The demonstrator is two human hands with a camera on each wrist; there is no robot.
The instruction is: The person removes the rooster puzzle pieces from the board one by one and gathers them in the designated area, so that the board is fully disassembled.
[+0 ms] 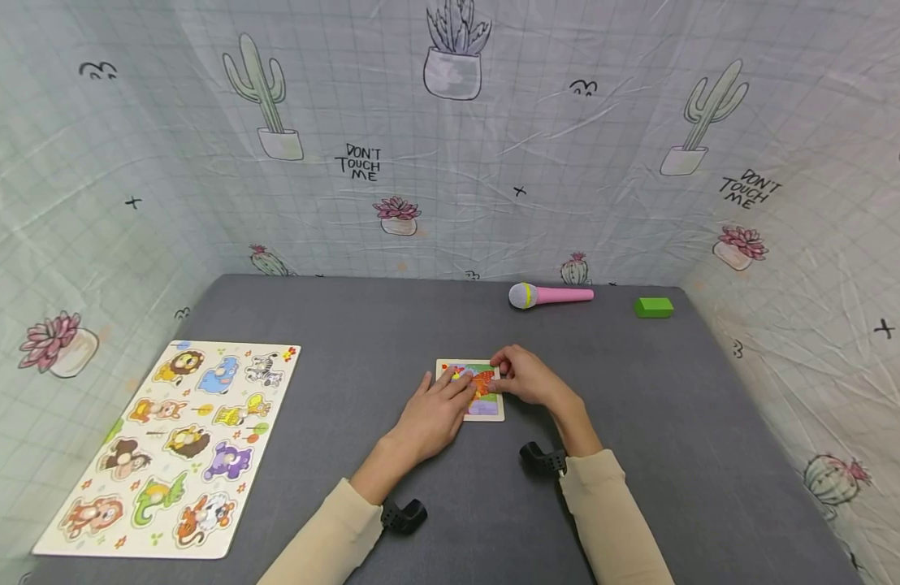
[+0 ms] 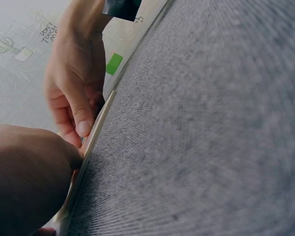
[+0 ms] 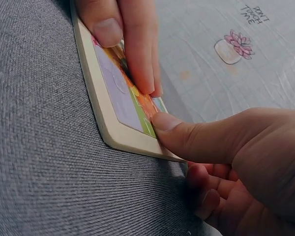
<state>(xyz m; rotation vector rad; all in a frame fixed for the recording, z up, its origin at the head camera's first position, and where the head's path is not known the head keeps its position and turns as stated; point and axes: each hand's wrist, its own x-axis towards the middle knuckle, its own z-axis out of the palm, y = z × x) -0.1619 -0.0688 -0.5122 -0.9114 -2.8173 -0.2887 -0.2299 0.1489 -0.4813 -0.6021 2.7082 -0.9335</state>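
A small square wooden jigsaw puzzle [image 1: 486, 406] lies on the grey table, with a colourful picture inside a pale frame. My left hand [image 1: 434, 418] rests on its left part, fingers stretched across the picture and covering some of it. At the right edge, my right hand [image 1: 534, 380] holds the puzzle. In the right wrist view the right thumb [image 3: 169, 123] presses on the picture while the other fingers curl at the frame's edge. The left wrist view shows the puzzle's frame [image 2: 101, 118] edge-on, low against the table.
A large animal puzzle board [image 1: 267, 443] lies at the left. Near the back edge are a pink toy microphone [image 1: 563, 296] and a green block [image 1: 653, 307]. Cloth walls [image 1: 494, 219] with a cactus print enclose the grey table [image 1: 362, 325] at the back and sides.
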